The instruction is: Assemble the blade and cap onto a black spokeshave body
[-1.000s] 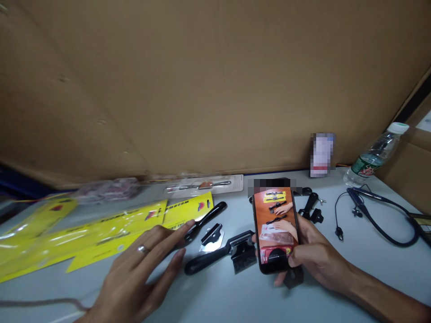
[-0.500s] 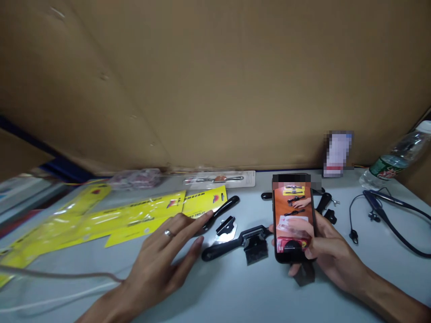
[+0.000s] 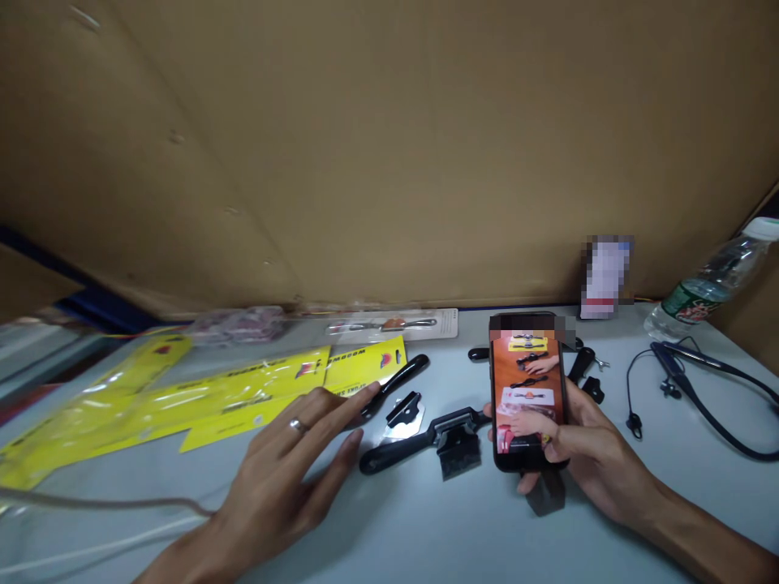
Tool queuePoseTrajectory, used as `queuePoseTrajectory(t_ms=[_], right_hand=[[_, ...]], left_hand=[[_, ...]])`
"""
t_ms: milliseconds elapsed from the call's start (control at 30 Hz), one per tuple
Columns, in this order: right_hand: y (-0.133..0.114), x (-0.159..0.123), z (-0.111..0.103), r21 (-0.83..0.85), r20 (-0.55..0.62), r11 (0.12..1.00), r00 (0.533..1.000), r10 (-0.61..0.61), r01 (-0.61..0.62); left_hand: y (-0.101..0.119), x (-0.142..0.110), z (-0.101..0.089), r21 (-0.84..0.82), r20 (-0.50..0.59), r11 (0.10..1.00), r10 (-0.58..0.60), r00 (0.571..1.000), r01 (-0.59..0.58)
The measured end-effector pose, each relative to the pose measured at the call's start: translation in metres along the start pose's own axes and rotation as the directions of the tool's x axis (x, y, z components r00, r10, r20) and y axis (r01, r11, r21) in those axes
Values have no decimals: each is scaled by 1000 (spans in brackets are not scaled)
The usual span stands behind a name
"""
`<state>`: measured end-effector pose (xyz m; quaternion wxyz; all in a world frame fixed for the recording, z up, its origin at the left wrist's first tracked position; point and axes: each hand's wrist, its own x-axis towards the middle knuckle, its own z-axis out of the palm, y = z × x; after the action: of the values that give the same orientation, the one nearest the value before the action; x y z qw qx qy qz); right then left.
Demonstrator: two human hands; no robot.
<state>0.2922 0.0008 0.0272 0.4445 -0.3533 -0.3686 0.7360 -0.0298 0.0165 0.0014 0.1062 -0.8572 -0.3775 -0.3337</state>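
Observation:
My right hand [image 3: 600, 450] is closed round a black smartphone [image 3: 528, 393], thumb at the lower right of its screen. The lit screen shows a picture of hands and tools on an orange-brown surface. My left hand [image 3: 298, 458], a ring on one finger, is open with its fingers stretched out. Its index fingertip is at a glossy black handle [image 3: 405, 375]; whether it presses on it I cannot tell. Close by lie a shiny metal blade with a black clamp piece [image 3: 404, 410] and a black spokeshave [image 3: 402, 450], whose right end goes behind the phone.
Yellow printed cards [image 3: 243, 393] in clear plastic spread over the left side. A blister-packed tool [image 3: 393, 324] lies at the back. Another phone [image 3: 605, 276] leans against the cardboard wall [image 3: 365, 146]. To the right are a water bottle [image 3: 699, 296] and a neckband earphone [image 3: 718, 405].
The view has shifted slightly. The picture on the held phone is sharper and shows a white card where it was smeared. Both hands keep nearly the same pose.

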Motion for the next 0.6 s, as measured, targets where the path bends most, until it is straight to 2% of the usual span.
queuePoseTrajectory(t_ms=[600], right_hand=[[2, 1, -1, 35, 33, 999, 999, -12, 11]], left_hand=[[0, -1, 1, -13, 4, 1000, -16, 1000, 16]])
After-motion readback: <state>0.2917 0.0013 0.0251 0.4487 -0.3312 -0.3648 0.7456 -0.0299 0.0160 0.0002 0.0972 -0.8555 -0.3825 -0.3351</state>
